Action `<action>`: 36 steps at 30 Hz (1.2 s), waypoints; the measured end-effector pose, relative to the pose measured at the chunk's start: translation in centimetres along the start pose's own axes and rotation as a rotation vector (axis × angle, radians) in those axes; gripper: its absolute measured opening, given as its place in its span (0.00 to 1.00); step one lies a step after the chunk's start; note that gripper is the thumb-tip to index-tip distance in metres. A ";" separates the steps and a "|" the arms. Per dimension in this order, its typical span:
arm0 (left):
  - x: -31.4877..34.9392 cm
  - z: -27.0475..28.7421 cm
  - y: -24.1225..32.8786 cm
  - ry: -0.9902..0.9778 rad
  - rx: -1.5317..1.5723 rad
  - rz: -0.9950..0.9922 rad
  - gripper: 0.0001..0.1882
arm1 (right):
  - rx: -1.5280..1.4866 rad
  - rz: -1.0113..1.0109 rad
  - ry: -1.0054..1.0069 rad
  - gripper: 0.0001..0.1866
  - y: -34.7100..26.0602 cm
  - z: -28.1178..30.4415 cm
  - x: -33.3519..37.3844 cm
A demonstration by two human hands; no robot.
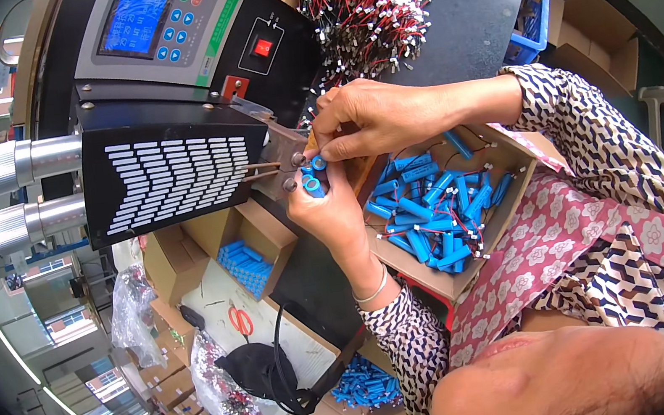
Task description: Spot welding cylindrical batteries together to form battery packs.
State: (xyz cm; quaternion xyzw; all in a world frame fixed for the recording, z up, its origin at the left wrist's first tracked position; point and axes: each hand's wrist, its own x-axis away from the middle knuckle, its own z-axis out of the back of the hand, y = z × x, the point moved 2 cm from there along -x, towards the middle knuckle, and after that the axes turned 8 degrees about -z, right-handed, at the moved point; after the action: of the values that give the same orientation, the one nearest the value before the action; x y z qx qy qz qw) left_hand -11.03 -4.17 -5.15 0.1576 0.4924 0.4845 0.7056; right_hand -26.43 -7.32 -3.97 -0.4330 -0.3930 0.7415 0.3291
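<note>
My left hand (329, 216), the lower one, is closed around a few blue cylindrical battery cells (313, 186), their ends toward the welding machine. Just above it my right hand (358, 119) pinches with thumb and fingers at the end of one blue cell; what lies between the fingertips is too small to make out. Both hands are at the two thin electrode rods (261, 171) of a black spot welder (166, 175), close to a clear guard (281, 148). A cardboard box (516, 245) under my wrists holds many blue cells (434, 210) with red and black leads.
Bundled red and black wires with white connectors (364, 12) lie beyond my right hand. Silver knobs (29, 163) and a control panel (154, 29) belong to the machine. Another box holds cells (245, 266); orange-handled scissors (241, 320), plastic bags (135, 316) and loose blue cells (365, 383) sit lower.
</note>
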 end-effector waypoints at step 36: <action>3.4 7.5 4.2 -0.453 0.123 0.215 0.08 | -0.212 -0.278 -0.626 0.19 -3.1 5.6 7.4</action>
State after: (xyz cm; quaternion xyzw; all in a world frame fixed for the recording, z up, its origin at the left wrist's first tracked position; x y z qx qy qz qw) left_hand -6.70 2.63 -0.56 0.3559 0.3309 0.4785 0.7314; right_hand -34.01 -1.42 -2.38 -0.1588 -0.6047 0.7414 0.2438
